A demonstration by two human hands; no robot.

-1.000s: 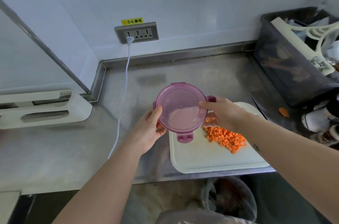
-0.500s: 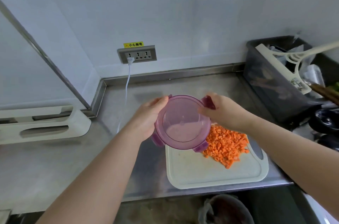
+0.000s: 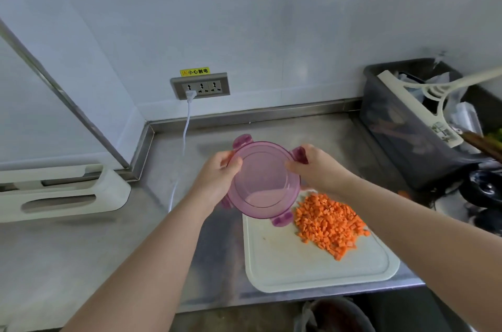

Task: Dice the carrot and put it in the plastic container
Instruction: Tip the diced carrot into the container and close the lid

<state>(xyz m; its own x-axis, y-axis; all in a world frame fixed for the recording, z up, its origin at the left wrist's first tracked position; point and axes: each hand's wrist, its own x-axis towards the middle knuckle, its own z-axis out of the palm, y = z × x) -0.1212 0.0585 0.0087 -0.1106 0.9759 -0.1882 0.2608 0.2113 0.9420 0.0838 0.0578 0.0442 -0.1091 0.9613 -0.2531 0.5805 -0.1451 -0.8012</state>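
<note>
A round plastic container (image 3: 264, 181) with a translucent purple lid and flip clips is held above the steel counter, just left of the carrot pile. My left hand (image 3: 217, 178) grips its left rim, thumb on top. At the right rim, my right hand (image 3: 316, 168) holds the lid beside a raised clip. Diced carrot (image 3: 330, 225) lies in a heap on the white cutting board (image 3: 298, 263), below and right of the container.
A dark bin (image 3: 402, 136) full of utensils stands at the right. On the back wall sits a socket (image 3: 200, 85), its white cable (image 3: 184, 138) running down onto the counter. A white holder (image 3: 62, 193) lies left. A waste bucket (image 3: 336, 315) sits below the counter edge.
Both hands have turned the container, so its clips now sit at different places around the rim. The view has shifted, showing more of the carrot heap.
</note>
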